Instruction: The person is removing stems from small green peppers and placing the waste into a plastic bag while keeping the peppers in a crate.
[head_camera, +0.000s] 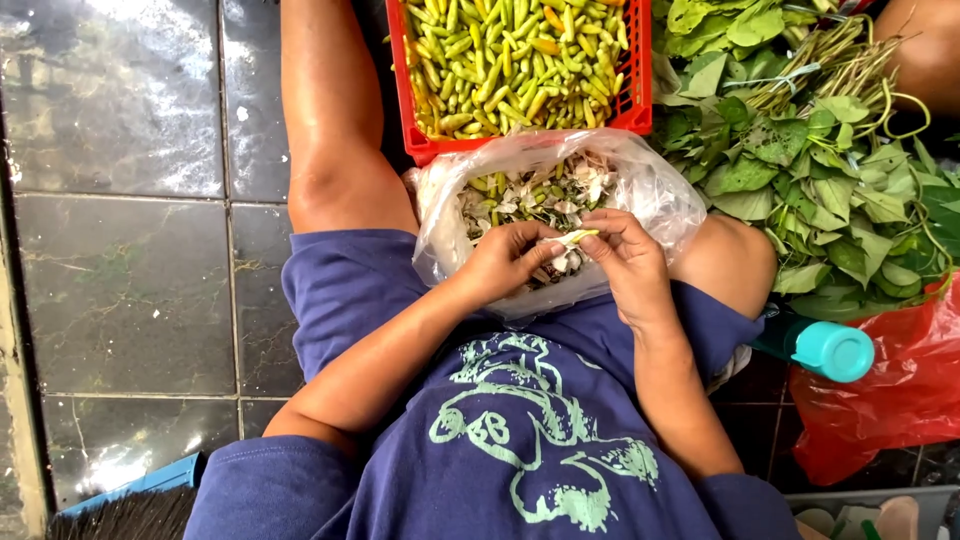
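Left hand (510, 258): pinching one end of a pale green chilli (577, 238).
Right hand (625, 255): pinching its other end.
Below: clear plastic bag (660, 195) holding trimmings.
Beyond: red crate (635, 90) holding chillies.

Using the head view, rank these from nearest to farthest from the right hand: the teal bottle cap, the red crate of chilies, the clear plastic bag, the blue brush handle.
1. Clear plastic bag: directly under the right hand.
2. Red crate: just beyond the bag, ahead.
3. Teal bottle cap: off to the right, by the thigh.
4. Blue brush handle: far left, on the floor tiles.
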